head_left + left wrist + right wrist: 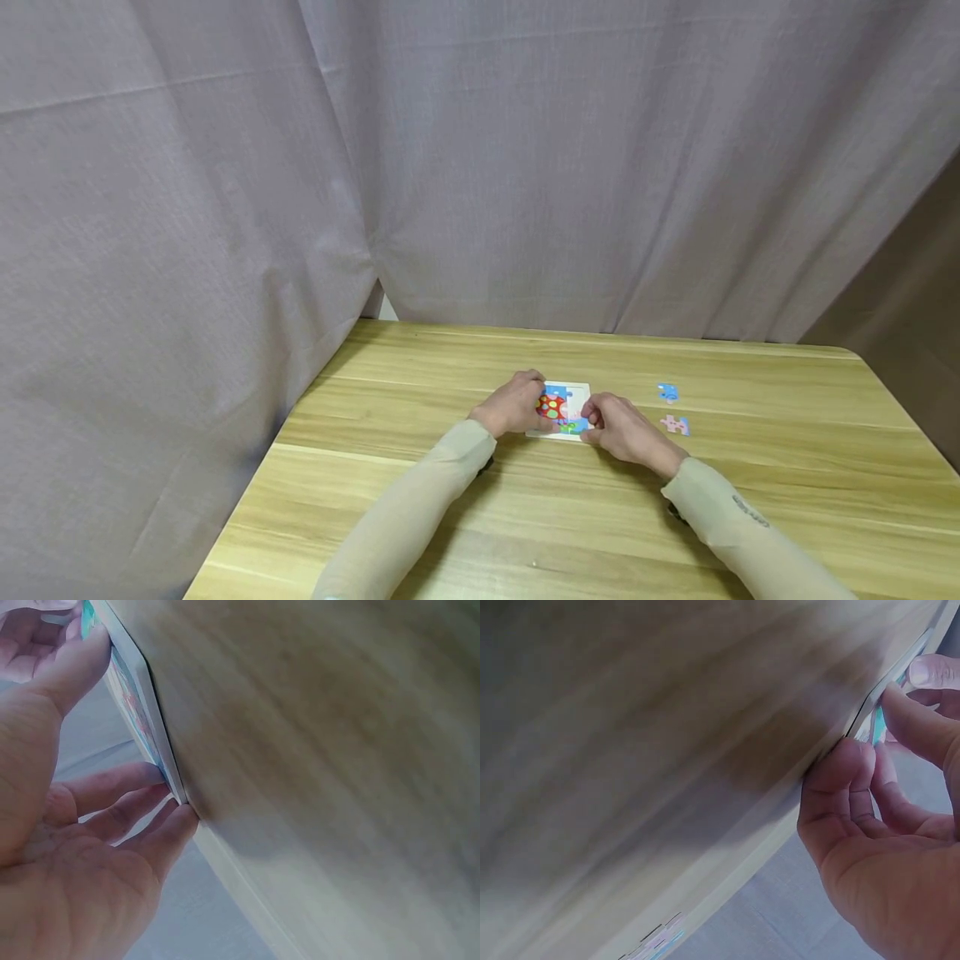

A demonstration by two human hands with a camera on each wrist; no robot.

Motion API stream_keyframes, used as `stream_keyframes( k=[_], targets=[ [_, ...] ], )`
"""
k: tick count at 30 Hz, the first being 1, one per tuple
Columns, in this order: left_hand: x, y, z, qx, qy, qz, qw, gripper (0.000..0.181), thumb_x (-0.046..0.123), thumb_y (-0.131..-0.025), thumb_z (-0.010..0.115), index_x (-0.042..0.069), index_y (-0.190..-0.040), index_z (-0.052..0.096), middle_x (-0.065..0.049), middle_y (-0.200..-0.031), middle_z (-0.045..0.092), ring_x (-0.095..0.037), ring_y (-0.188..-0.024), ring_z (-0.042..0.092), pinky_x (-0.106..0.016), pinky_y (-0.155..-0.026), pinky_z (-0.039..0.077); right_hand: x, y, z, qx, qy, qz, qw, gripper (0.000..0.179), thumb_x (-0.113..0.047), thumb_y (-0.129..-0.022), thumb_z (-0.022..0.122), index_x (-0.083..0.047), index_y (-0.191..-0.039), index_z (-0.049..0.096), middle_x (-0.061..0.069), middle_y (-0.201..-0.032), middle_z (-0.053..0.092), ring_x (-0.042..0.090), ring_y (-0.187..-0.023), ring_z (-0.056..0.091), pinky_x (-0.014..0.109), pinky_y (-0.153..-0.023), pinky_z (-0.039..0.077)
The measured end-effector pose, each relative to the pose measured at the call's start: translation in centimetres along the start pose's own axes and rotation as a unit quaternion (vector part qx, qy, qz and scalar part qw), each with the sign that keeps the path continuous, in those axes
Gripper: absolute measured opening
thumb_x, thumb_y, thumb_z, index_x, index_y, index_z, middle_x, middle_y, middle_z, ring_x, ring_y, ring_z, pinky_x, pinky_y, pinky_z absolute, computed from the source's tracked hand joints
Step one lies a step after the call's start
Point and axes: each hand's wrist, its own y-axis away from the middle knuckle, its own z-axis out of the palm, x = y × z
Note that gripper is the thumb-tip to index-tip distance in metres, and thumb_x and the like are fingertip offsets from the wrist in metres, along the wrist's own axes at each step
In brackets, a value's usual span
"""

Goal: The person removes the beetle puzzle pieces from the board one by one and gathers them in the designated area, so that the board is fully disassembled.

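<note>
A small jigsaw puzzle in a white tray [582, 388] lies on the table between the two hands. Its fitted pieces [552, 406] show red with coloured dots, blue and green, and white backing is bare at the upper right. My left hand [516, 404] holds the tray by its left side, thumb at the near edge and fingers at the far edge, as the left wrist view shows. With curled fingers, my right hand [621, 429] pinches at a blue-green puzzle piece [879, 724] by the tray's right side. The fingers partly hide this piece.
Two loose pieces lie right of the tray: a blue one [667, 392] farther back and a pink-and-blue one [676, 425] nearer. The wooden table [525, 525] ends at a grey curtain [517, 167] behind and on the left.
</note>
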Motion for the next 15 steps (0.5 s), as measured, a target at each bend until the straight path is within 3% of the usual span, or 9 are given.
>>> stream_keyframes(
  k=[15],
  targets=[
    [-0.12, -0.03, 0.27, -0.004, 0.014, -0.007, 0.9999, 0.064, 0.042, -0.095, 0.087, 0.002, -0.141, 0.068, -0.007, -0.167, 0.052, -0.022, -0.153, 0.05, -0.028, -0.125, 0.047, -0.24, 0.19, -0.16, 0.001, -0.018, -0.01, 0.9998, 0.023, 0.001, -0.089, 0.082, 0.0, -0.107, 0.068, 0.005, -0.092, 0.066, 0.015, -0.084, 0.058, 0.022, -0.07, 0.048]
  ],
)
